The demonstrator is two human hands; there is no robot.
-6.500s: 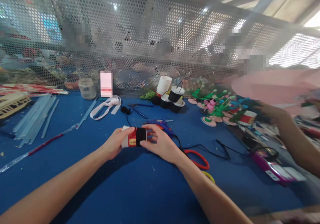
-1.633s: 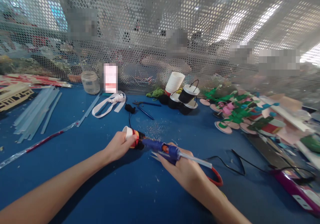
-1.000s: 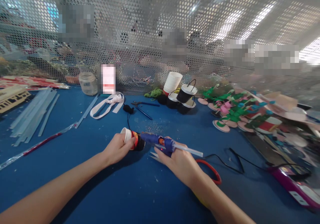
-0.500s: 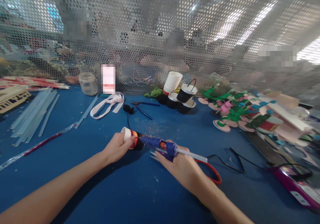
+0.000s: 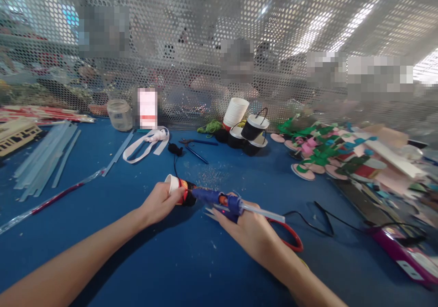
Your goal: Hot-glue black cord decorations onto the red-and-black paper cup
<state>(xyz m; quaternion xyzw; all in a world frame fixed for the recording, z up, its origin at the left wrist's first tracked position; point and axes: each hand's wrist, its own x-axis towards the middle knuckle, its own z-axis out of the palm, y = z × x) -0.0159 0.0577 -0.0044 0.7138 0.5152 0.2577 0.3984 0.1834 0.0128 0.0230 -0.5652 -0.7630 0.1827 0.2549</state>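
Note:
My left hand (image 5: pixel 159 202) is closed around a small paper cup (image 5: pixel 175 186) lying on its side, white at the rim with a red and black band. My right hand (image 5: pixel 248 230) grips a blue glue gun (image 5: pixel 219 200) whose nozzle touches the cup's black end. A clear glue stick (image 5: pixel 265 213) pokes out of the gun's back. Both hands rest low over the blue table (image 5: pixel 178 270).
Red-handled scissors (image 5: pixel 290 243) and a black cord (image 5: pixel 318 215) lie right of my hand. Clear glue sticks (image 5: pixel 44 156) lie left. White ribbon (image 5: pixel 145 145), a jar (image 5: pixel 119 114), stacked cups (image 5: pixel 236 111), black cups (image 5: pixel 251 131) and green and pink craft pieces (image 5: pixel 321 154) sit before a perforated metal screen (image 5: pixel 219 47).
Earlier both hands held the cup; now my right hand holds the glue gun against it. Over the last second almost nothing has moved.

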